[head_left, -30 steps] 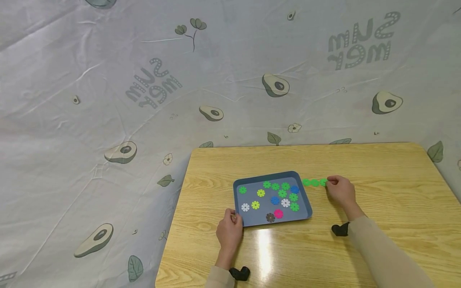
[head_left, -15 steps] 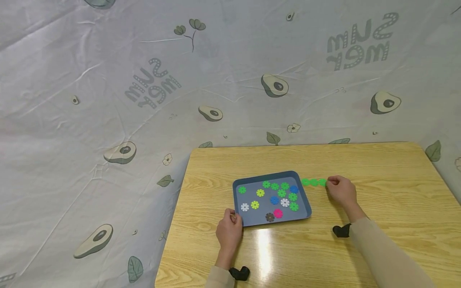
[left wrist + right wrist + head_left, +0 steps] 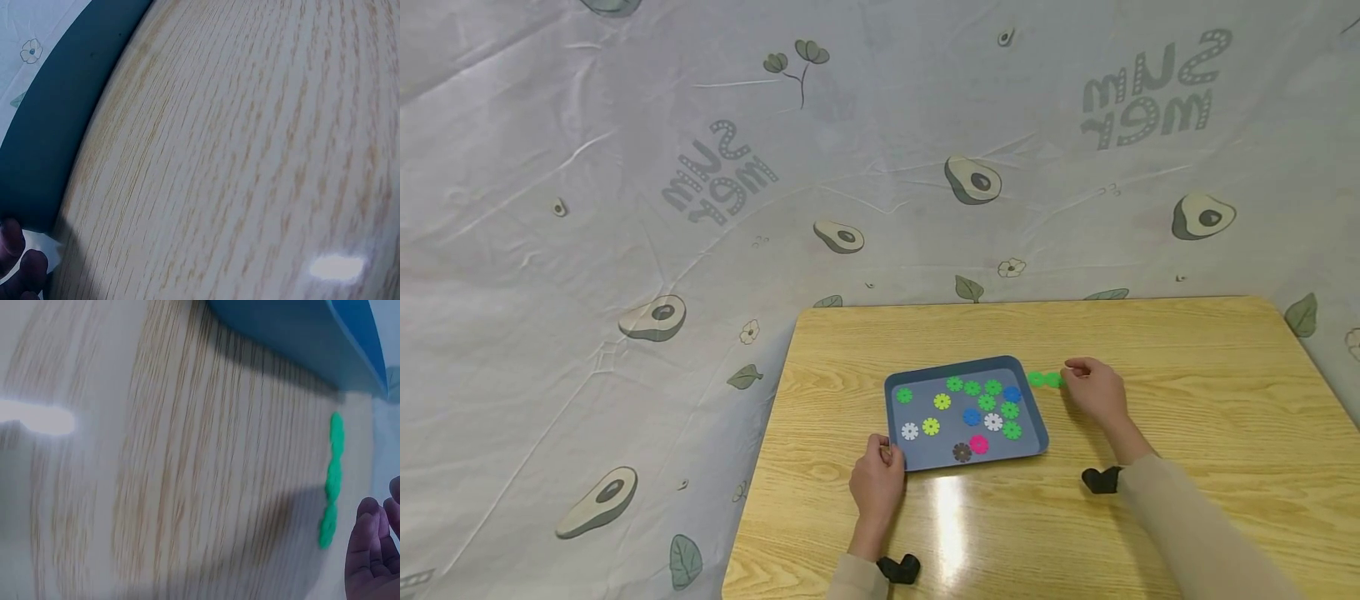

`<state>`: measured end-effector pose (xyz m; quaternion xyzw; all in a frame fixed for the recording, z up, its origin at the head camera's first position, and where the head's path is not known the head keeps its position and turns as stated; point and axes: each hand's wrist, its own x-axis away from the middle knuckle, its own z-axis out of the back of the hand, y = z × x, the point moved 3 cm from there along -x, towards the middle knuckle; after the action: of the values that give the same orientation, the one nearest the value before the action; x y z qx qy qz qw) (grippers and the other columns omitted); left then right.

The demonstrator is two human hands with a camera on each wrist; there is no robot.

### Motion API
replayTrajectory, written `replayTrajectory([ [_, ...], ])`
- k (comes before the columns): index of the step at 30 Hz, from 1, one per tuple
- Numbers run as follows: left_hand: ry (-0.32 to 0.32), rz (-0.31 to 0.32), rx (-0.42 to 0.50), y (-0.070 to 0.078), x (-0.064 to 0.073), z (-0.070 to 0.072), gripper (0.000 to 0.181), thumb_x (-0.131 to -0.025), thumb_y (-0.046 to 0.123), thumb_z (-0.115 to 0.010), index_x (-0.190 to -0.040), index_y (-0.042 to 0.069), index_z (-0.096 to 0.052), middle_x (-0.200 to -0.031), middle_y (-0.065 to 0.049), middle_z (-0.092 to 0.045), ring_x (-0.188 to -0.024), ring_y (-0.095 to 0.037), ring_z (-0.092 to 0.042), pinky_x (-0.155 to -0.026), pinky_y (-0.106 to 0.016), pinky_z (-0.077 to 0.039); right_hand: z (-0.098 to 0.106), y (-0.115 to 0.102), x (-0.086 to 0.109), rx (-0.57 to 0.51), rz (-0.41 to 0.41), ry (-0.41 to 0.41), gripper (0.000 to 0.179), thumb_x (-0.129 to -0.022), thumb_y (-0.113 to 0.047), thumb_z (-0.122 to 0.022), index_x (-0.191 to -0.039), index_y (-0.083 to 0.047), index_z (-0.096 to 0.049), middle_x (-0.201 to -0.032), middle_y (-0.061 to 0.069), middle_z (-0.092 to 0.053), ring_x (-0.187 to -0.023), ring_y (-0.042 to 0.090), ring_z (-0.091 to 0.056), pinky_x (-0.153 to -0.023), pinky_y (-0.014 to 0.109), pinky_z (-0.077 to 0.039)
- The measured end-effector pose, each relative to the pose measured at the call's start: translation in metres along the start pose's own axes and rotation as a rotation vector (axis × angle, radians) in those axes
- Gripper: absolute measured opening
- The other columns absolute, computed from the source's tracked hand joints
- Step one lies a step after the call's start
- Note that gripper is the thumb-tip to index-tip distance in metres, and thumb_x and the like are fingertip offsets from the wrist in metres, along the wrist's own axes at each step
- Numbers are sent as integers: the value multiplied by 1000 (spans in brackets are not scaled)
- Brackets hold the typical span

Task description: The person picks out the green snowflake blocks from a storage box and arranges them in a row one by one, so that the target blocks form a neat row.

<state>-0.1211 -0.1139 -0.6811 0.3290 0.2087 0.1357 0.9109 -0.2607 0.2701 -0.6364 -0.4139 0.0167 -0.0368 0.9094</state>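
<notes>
A blue-grey tray [image 3: 937, 447] lies on the table, holding several notched, flower-shaped plastic discs, mostly green. My left hand [image 3: 877, 487] grips its near left corner; in the left wrist view, fingertips [image 3: 32, 267] show right at the tray wall [image 3: 53, 119]. Off the tray's right side lies a short row of joined green discs [image 3: 1036, 379]. My right hand [image 3: 1097, 393] is over the right end of that row and covers part of it from the head. In the right wrist view, three green discs [image 3: 333, 481] show end to end, with loosely bent fingers [image 3: 365, 550] apart from them.
Among the tray's discs are yellow [image 3: 942, 402], blue [image 3: 972, 417], white [image 3: 910, 431], pink [image 3: 979, 444] and brown [image 3: 962, 452] ones. The wooden table [image 3: 1210, 358] ends at a patterned cloth backdrop [image 3: 880, 150]. Black wrist mounts [image 3: 898, 569] sit at the sleeves.
My right hand has moved slightly left and up, off the end of the green row and over it, hiding its last disc from the head view. The left hand and tray stay put.
</notes>
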Motion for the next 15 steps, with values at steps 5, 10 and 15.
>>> replayTrajectory([
  [5, -3, 3, -3, 3, -1, 3, 4, -92, 18, -68, -91, 14, -67, -56, 17, -43, -46, -4, -38, -45, -30, -30, -12, -17, 1, -22, 11, -25, 41, -104, -24, -57, -131, 6, -64, -115, 23, -65, -104, 40, -65, -83, 48, -49],
  [10, -9, 5, -12, 5, -2, 6, 4, -91, 18, -69, -91, 14, -67, -56, 18, -44, -46, -5, -39, -45, -30, -31, -24, -34, 3, -50, -6, -45, 41, -104, -26, -57, -132, 4, -63, -116, 21, -64, -106, 39, -63, -86, 49, -49],
  [15, -17, 9, -23, 6, -2, 8, 5, -92, 19, -68, -92, 14, -68, -57, 18, -44, -47, -5, -40, -46, -31, -32, -37, -54, 4, -90, -7, -63, 39, -104, -24, -59, -132, 3, -63, -117, 21, -64, -108, 39, -63, -88, 51, -50],
])
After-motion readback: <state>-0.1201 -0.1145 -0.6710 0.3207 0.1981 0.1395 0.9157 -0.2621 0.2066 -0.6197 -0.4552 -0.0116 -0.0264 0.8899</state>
